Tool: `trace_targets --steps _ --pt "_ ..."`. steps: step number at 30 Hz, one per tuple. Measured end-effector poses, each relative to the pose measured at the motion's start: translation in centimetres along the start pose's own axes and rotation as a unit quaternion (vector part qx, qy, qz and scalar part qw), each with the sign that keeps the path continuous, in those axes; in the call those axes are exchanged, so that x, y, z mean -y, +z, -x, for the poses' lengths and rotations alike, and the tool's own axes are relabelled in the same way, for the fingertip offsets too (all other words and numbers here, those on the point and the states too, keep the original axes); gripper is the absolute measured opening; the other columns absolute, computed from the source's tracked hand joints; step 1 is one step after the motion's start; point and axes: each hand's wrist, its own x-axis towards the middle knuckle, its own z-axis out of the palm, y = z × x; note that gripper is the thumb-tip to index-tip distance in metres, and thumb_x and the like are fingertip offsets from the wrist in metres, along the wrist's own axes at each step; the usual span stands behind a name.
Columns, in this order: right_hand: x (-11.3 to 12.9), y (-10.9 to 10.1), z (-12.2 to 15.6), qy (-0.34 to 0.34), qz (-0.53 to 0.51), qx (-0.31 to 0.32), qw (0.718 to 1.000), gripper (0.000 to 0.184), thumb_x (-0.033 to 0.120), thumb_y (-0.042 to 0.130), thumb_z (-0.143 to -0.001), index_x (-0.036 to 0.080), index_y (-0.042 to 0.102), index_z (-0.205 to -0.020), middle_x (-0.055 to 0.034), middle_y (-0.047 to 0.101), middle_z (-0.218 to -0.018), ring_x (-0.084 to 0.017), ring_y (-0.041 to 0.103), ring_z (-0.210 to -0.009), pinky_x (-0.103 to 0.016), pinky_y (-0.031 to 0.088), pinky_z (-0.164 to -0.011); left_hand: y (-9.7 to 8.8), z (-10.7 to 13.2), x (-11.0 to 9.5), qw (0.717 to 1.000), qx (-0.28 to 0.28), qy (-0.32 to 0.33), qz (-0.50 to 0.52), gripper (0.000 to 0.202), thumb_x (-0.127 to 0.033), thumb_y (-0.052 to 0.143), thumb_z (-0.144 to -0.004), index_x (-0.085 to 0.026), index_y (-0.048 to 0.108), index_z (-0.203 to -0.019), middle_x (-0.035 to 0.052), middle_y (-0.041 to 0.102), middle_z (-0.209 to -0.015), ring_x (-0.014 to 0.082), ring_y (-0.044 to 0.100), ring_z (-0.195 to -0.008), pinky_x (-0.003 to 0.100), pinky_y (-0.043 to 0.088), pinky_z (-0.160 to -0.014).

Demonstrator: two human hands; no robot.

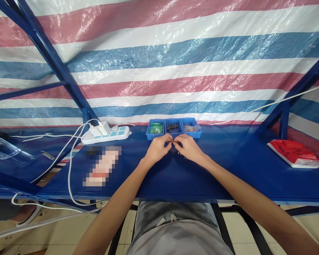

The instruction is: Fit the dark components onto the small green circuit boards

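Observation:
My left hand [158, 146] and my right hand [188, 146] meet just in front of the blue parts bins. Thumb and forefinger of each are pinched together around a tiny metallic piece [172, 141], too small to name. Under my right hand a few small loose parts [179, 153] lie on the table, partly hidden. Behind the hands, the left bin [148, 134] holds green packets, the middle bin [182, 131] small dark and brassy parts, and the right bin [198, 135] a clear plastic bag with small contents.
A white power strip [108, 135] with plugged-in chargers and trailing cables lies at left on the blue table [228, 170]. Nearer is a blurred-out flat item [103, 168]. A clear bottle [7, 148] lies far left; a red tissue pack [295, 152] rests at right. Blue frame posts flank the striped sheet.

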Motion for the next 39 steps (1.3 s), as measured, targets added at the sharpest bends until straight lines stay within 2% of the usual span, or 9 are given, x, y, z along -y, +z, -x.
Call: trace_targets --steps 6,20,28,39 --pt "-0.4 0.19 -0.1 0.004 -0.005 -0.006 1.0 0.014 0.017 0.054 -0.095 0.02 0.064 -0.084 -0.0051 0.067 -0.085 -0.022 0.059 -0.089 -0.034 0.044 -0.086 -0.08 0.09 -0.09 0.999 -0.004 -0.01 -0.038 0.015 -0.025 0.055 -0.091 -0.022 0.063 -0.103 0.0018 0.073 -0.096 0.0173 0.069 -0.089 0.026 0.052 -0.076" --pt "-0.56 0.52 -0.04 -0.004 -0.042 -0.039 0.998 0.014 0.019 0.058 -0.095 0.022 0.067 -0.084 -0.0044 0.07 -0.085 -0.022 0.061 -0.088 -0.035 0.046 -0.084 0.09 0.13 0.19 0.998 -0.028 0.021 -0.047 0.017 -0.026 0.054 -0.094 -0.022 0.066 -0.106 0.0016 0.073 -0.097 0.0166 0.069 -0.087 0.025 0.052 -0.071" --pt "-0.06 0.06 -0.06 0.001 -0.057 -0.053 0.997 0.016 0.025 0.059 -0.097 0.021 0.065 -0.083 -0.0036 0.069 -0.083 -0.022 0.061 -0.086 -0.034 0.045 -0.08 0.41 0.09 0.71 0.998 -0.021 0.034 -0.045 0.017 -0.024 0.056 -0.094 -0.021 0.066 -0.108 0.0029 0.073 -0.099 0.0168 0.069 -0.086 0.028 0.054 -0.079" --pt "-0.03 -0.15 -0.11 0.011 -0.06 -0.093 0.994 0.019 0.029 0.058 -0.096 0.021 0.06 -0.079 -0.003 0.064 -0.078 -0.021 0.058 -0.08 -0.033 0.042 -0.075 0.24 0.12 0.25 0.997 -0.003 0.048 -0.054 0.021 -0.034 0.05 -0.101 -0.022 0.067 -0.105 0.0031 0.072 -0.099 0.017 0.068 -0.085 0.028 0.051 -0.078"
